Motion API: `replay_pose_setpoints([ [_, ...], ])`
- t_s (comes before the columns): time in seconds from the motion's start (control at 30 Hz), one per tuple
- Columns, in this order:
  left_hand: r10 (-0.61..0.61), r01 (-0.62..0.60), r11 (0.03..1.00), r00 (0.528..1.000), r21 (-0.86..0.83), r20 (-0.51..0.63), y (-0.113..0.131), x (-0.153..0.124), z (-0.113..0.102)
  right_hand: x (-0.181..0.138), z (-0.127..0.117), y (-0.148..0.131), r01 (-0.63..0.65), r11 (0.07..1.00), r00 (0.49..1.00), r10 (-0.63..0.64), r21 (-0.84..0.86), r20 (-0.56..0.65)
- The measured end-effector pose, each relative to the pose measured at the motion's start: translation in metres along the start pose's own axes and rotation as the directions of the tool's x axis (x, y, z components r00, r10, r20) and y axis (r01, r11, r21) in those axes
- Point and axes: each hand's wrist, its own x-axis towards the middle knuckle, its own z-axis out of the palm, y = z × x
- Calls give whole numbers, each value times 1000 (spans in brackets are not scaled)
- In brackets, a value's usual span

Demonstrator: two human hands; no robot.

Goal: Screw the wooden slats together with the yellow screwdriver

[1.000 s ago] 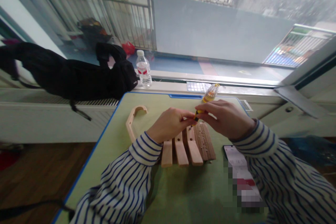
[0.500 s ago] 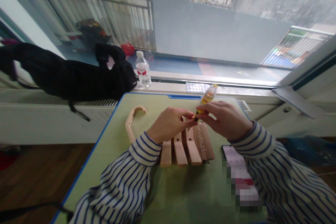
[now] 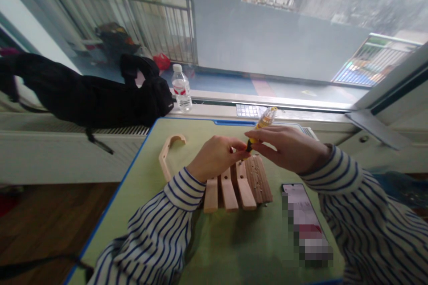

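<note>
- The right hand (image 3: pixel 284 148) has shifted since the earlier frame: its fingers are straighter along the tool, and its forearm has swung outward, uncovering more of the smartphone (image 3: pixel 303 205).
- That hand is partly closed, thumb and fingers around the clear, yellow-ended handle of a screwdriver (image 3: pixel 266 118).
- The left hand (image 3: pixel 214 155) pinches the screwdriver's lower end between thumb and index finger; its other fingers are hard to see.
- The screwdriver slants above the far end of the rightmost of three bent wooden pieces (image 3: pixel 246 193), which lie side by side on the green counter (image 3: pixel 137 191).
- Just right of them lies a brown wooden block (image 3: pixel 261 182) dotted with small bits.
- A hook-shaped wooden piece (image 3: pixel 163 158) lies to the left, partly behind the left forearm.
</note>
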Motion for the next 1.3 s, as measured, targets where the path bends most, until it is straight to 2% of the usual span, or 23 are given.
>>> replay_pose_setpoints([
  [0.13, 2, -2, 1000, 1000, -5, 1, 1, 0, 0, 3, -3, -2, 20, 1000, 999, -20, -2, 37],
  [0.93, 48, -47, 998, 997, -31, 56, 9, 2, -3, -5, 6, 1, -75, 996, 993, 70, -49, -93],
  [1.13, 55, -53, 998, 997, -31, 46, 11, 2, -3, -5, 6, 1, -96, 994, 991, 91, -50, -96],
  [1.3, 12, -13, 1000, 1000, 11, 21, 10, 2, -1, -6, 7, 2, -111, 993, 990, 108, -32, -91],
])
